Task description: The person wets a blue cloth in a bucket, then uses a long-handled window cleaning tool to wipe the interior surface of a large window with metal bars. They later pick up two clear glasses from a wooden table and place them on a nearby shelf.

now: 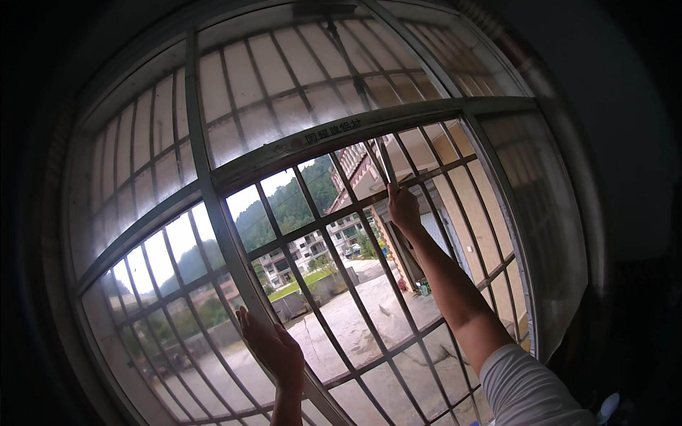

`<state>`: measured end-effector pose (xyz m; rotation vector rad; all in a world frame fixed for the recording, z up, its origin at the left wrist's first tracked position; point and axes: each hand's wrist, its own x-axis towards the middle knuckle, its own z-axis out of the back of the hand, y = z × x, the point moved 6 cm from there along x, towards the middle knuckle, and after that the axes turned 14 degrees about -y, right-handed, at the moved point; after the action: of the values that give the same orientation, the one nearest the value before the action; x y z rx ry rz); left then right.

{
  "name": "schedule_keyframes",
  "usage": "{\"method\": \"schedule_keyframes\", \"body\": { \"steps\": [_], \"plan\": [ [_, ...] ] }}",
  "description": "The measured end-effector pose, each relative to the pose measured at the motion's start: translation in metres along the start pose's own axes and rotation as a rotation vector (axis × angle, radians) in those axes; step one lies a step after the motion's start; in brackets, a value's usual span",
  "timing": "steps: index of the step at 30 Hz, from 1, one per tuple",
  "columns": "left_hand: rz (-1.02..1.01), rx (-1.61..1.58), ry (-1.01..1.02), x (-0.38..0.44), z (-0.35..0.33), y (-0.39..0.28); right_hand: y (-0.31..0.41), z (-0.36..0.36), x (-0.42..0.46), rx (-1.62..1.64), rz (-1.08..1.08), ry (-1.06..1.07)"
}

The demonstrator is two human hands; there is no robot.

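My right hand (403, 210) is closed around a slim metal pole (388, 162), with my arm reaching up through the open part of a window. The pole runs up behind the window's crossbar (341, 133). Behind the upper glass pane (256, 101), a darker pole section (346, 61) continues to a wide dark head (324, 10) near the top, whose details are blurred. My left hand (272, 349) lies against the upright window stile (234, 250), fingers extended on one side and thumb on the other.
Metal security bars (341, 277) cross the opening. Left lies a glazed sash (176, 319); a frosted-looking pane (538, 213) stands at right. Outside are a concrete yard (341, 330), a low wall (298, 303), buildings (314, 245) and a wooded hill (277, 207). The crossbar bears writing.
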<state>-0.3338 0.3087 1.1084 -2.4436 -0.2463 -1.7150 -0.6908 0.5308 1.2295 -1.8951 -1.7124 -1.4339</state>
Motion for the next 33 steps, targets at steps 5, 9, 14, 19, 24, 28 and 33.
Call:
{"method": "schedule_keyframes", "body": {
  "steps": [5, 9, 14, 19, 24, 28, 33],
  "plan": [
    [0.015, -0.004, 0.008, 0.002, 0.000, -0.002, -0.014, 0.003, -0.001, 0.052, -0.098, -0.010],
    [0.014, -0.022, 0.001, 0.002, 0.003, -0.005, -0.009, 0.000, 0.004, 0.036, -0.063, -0.026],
    [0.015, -0.023, 0.002, 0.001, 0.001, -0.004, -0.021, -0.001, 0.020, 0.072, -0.129, -0.028],
    [0.006, 0.005, -0.003, 0.000, 0.003, -0.005, -0.020, 0.019, 0.016, 0.132, -0.185, -0.025],
    [-0.010, 0.027, -0.004, -0.001, 0.000, -0.005, -0.021, 0.020, -0.001, 0.131, -0.231, -0.007],
    [-0.038, 0.056, -0.005, -0.003, -0.003, 0.002, -0.023, 0.025, -0.038, 0.171, -0.263, 0.034],
    [-0.031, 0.053, -0.011, -0.003, -0.002, 0.003, -0.041, 0.058, -0.098, 0.188, -0.282, 0.067]
  ]
}}
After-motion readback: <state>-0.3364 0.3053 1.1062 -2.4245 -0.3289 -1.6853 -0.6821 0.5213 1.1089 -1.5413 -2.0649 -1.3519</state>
